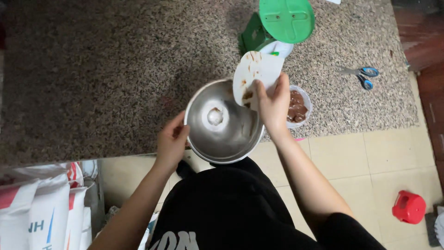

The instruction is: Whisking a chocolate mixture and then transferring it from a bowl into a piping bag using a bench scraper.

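My left hand (pixel 172 141) grips the shiny bowl's (pixel 222 139) rim. My right hand (pixel 274 104) pinches a white scraper (pixel 255 74) above it, fingers closed.

Small cup (pixel 301 107) half hidden behind right hand (pixel 274 105).

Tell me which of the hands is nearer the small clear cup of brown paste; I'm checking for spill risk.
Right. The right hand, holding a white smeared scraper, sits directly beside the small clear cup of brown paste; the left hand grips the steel bowl's far rim.
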